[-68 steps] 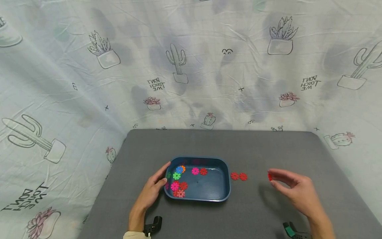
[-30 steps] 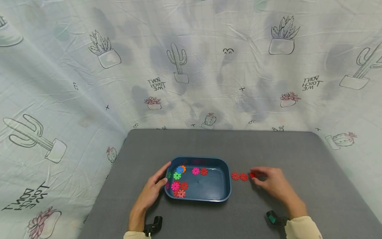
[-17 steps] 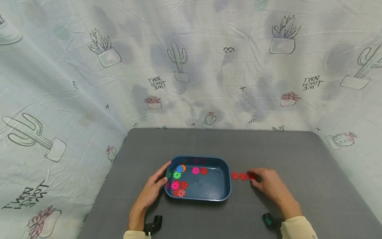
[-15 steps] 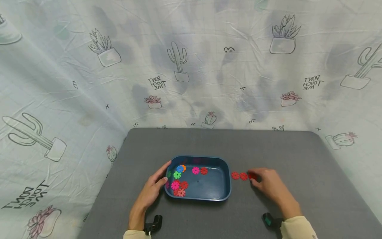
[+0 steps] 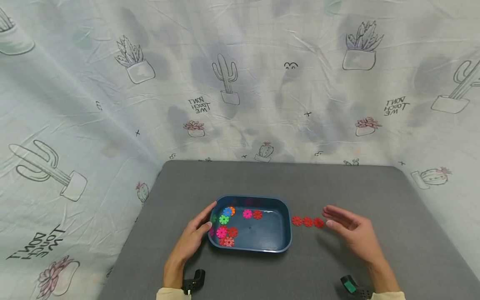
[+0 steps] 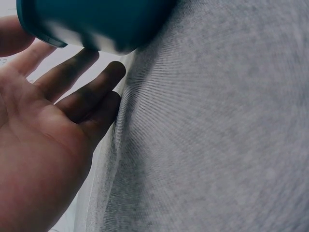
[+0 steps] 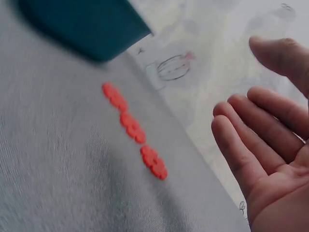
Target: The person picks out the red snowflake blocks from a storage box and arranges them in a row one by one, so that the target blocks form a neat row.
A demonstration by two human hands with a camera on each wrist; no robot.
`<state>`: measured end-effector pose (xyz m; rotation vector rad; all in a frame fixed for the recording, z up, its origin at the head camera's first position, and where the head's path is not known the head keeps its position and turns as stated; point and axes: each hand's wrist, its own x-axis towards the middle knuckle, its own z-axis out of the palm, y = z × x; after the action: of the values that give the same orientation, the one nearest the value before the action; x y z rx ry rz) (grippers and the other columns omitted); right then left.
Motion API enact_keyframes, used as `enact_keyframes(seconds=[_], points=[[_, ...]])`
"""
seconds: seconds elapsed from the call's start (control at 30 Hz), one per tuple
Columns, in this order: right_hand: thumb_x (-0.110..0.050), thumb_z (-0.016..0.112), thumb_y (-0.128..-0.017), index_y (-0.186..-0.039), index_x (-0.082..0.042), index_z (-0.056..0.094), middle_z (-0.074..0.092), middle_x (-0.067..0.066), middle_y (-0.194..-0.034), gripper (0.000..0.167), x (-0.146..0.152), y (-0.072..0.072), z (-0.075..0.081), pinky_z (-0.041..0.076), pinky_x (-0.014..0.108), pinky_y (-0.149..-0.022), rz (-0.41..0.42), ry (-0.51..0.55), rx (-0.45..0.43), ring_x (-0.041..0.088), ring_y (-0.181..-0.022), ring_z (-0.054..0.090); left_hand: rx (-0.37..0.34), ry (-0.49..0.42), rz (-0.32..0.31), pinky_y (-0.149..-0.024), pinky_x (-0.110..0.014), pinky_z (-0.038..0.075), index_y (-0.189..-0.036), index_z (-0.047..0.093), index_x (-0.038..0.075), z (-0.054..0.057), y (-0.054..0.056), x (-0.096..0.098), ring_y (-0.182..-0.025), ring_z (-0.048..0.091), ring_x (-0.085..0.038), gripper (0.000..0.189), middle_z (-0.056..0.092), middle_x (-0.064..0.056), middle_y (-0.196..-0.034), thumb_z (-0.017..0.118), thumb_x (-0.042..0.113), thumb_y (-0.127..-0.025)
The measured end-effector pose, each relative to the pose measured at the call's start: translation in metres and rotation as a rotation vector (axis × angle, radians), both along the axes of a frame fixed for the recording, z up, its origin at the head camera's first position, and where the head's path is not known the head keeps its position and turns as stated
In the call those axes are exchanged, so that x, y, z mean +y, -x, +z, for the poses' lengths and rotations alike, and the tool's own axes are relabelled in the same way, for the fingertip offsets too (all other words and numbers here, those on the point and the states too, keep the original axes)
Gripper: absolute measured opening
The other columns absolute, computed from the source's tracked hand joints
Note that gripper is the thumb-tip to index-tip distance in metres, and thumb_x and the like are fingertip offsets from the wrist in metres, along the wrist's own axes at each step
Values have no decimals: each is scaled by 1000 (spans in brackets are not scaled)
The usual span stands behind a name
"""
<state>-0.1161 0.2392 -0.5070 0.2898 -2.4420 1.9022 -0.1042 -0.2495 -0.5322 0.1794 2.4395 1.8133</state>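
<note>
My left hand [image 5: 190, 242] rests against the left end of a dark blue tray [image 5: 262, 249], its thumb and index finger touching the rim. Several straight fingers [image 6: 89, 94] show beside the outer wall in the left wrist view. To the tray's right, three red snowflake discs [image 5: 307, 222] lie in a row on the table, also visible in the right wrist view as flat red discs [image 7: 133, 128]. My right hand [image 5: 356, 235] hovers just right of the last disc, holding nothing. In the right wrist view its thumb and fingers [image 7: 241, 150] stand apart.
Inside the tray lie several snowflake discs: a blue one [image 5: 227, 212], a green one [image 5: 223, 219], pink ones [image 5: 247, 213] and red ones [image 5: 257, 214]. The grey table [image 5: 243, 179] meets a cactus-print cloth [image 5: 262, 83] at the back and sides.
My right hand carried a red snowflake disc leftward and set it at the right end of the row. It has since let go and drawn back right. The left hand stays at the tray.
</note>
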Motion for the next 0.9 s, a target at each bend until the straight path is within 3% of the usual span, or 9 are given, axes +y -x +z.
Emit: enact_keyframes(seconds=[0.1, 0.23, 0.4, 0.7, 0.9], points=[[7, 66, -104, -148, 17, 56, 79, -2, -134, 46, 3, -5, 1, 61, 28, -99, 65, 170, 5, 12, -122, 77, -4, -2, -3, -133, -70, 14, -170, 44, 26, 1, 0, 0, -169, 24, -38, 61, 35, -7, -179, 51, 8, -111], [14, 58, -105, -149, 22, 50, 77, 4, -139, 45, -1, -10, 4, 60, 33, -103, 153, 309, 13, 17, -124, 77, -5, -6, -3, -133, -70, 14, -169, 44, 26, 1, 0, -1, -169, 24, -37, 61, 35, -7, -179, 51, 9, -111], [16, 59, -103, -150, 20, 50, 74, 11, -144, 49, -17, -10, 9, 62, 30, -101, 251, 301, 7, 17, -127, 75, -7, 2, 4, -133, -71, 14, -169, 44, 26, 1, 0, 0, -169, 24, -38, 61, 35, -7, -179, 51, 9, -111], [9, 68, -101, -150, 11, 58, 74, 6, -144, 50, -66, 1, 18, 62, 32, -101, 407, 238, -35, 25, -130, 74, -2, 14, 7, -133, -70, 15, -169, 44, 27, 1, -1, 0, -168, 25, -37, 61, 36, -5, -179, 51, 9, -111], [1, 75, -100, -147, 1, 66, 70, 20, -146, 48, -106, 9, 20, 59, 32, -107, 493, 181, 0, 18, -130, 73, 0, 22, 10, -133, -70, 15, -169, 44, 28, 2, -1, -1, -169, 24, -37, 61, 35, -4, -179, 51, 10, -112]])
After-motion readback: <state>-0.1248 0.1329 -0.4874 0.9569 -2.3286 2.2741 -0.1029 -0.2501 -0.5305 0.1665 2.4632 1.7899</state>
